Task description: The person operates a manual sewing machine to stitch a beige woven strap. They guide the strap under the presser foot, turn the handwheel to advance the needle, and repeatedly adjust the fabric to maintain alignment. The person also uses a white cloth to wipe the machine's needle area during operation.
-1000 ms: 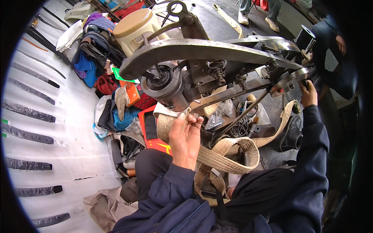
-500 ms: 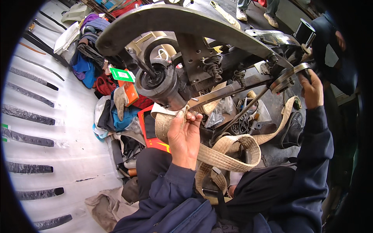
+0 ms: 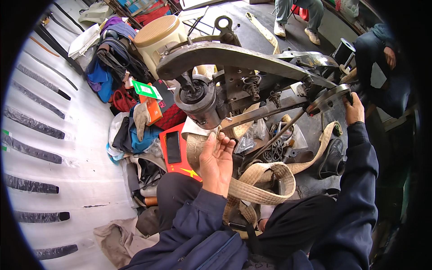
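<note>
My left hand (image 3: 215, 164) pinches the edge of a beige woven strap (image 3: 197, 148) just under the cylindrical head (image 3: 200, 105) of a heavy steel hand-worked machine. Looped lengths of the strap (image 3: 283, 189) hang below and trail to the right. My right hand (image 3: 353, 110) grips the rim of a metal handwheel (image 3: 327, 99) at the machine's right. The machine's curved arm (image 3: 245, 56) crosses above, with springs below it.
Piled bags and clothes (image 3: 108, 58), a beige stool (image 3: 157, 31) and a red board (image 3: 177, 166) lie left of the machine. Black strips lie on a white sheet (image 3: 94, 189). A shoe (image 3: 330, 159) is at the right. Two people (image 3: 378, 72) (image 3: 283, 18) are nearby.
The curved arm rose and swung left half a second ago and is now lower and further right again. My right hand has shifted with the wheel. My left hand has barely moved.
</note>
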Tool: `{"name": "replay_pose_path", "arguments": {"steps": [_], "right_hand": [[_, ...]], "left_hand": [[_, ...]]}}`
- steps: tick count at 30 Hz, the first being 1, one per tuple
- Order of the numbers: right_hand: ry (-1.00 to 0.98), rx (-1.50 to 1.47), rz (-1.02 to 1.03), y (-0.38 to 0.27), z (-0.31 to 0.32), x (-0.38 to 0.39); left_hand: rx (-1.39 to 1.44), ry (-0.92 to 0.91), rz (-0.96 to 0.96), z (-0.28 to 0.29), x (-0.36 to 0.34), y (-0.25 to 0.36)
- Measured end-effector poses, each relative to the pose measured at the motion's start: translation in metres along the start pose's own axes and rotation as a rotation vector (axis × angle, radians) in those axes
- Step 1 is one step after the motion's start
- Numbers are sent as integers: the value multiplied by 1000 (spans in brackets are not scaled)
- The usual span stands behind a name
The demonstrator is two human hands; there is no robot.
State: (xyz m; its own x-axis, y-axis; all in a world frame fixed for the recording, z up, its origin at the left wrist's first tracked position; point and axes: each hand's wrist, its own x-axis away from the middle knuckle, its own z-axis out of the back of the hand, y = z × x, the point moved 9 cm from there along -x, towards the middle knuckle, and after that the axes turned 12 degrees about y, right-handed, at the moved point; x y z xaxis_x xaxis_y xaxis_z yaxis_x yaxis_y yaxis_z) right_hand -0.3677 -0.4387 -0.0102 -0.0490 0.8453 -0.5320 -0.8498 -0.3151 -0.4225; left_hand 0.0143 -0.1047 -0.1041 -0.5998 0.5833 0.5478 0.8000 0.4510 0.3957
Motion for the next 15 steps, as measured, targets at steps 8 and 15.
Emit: {"name": "replay_pose_path", "arguments": {"steps": [8,15], "right_hand": [[-100,85,-85,54,-39,2],[-540,-372,-501,2,-112,121]], "left_hand": [[27,-28,14,-2,1,-2],[-15,-88,-33,-9,1,3]]}}
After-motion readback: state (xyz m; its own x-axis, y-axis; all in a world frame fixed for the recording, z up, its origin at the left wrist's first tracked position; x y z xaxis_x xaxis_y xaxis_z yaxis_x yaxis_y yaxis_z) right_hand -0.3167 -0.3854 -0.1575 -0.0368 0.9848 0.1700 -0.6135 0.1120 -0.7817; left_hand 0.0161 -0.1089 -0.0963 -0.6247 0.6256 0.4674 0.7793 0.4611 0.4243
